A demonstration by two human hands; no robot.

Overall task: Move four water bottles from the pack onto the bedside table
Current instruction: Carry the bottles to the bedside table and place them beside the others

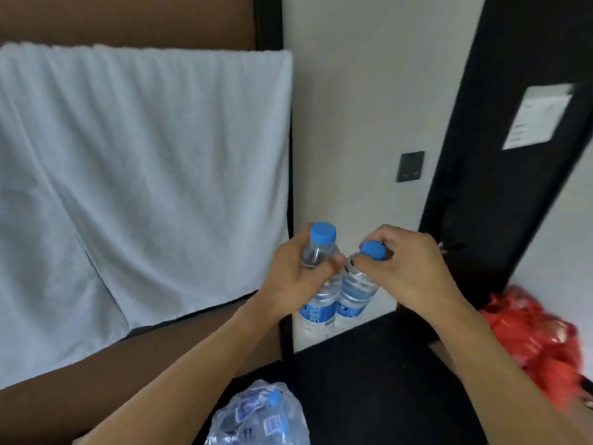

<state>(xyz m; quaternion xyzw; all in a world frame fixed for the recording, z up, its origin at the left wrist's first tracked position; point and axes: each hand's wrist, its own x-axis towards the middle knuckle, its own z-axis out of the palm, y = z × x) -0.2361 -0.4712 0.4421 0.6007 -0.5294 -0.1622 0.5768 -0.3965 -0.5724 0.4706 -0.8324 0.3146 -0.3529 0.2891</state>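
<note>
Both hands loaded, one bottle each. Left hand (290, 281) is wrapped round the neck and shoulder of the left bottle (317, 303), blue cap clear above the fingers. Right hand (414, 271) is clenched over the top of the right bottle (354, 297), its cap poking out between thumb and fingers. The two bottles are upright-ish, touching or nearly so, held in the air above and beyond the pack (260, 415).

Taking the pack as reference: it lies at bottom centre, torn plastic wrap with more bottles inside. The count in there is unreadable, too crumpled and blurred. Dark surface (369, 374) just right of the pack and below the bottles is probably the bedside table, but I can't confirm. Nothing stands on the part that shows. Bed with white towel (138, 175) is up-left of the pack, red plastic bag (542, 332) far right of it.

Progress, my read: 2 bottles in transit, 0 seen placed. If this is the first pair, these two need setting down, then one more two-bottle trip. If it's the second pair, the first two are out of view
</note>
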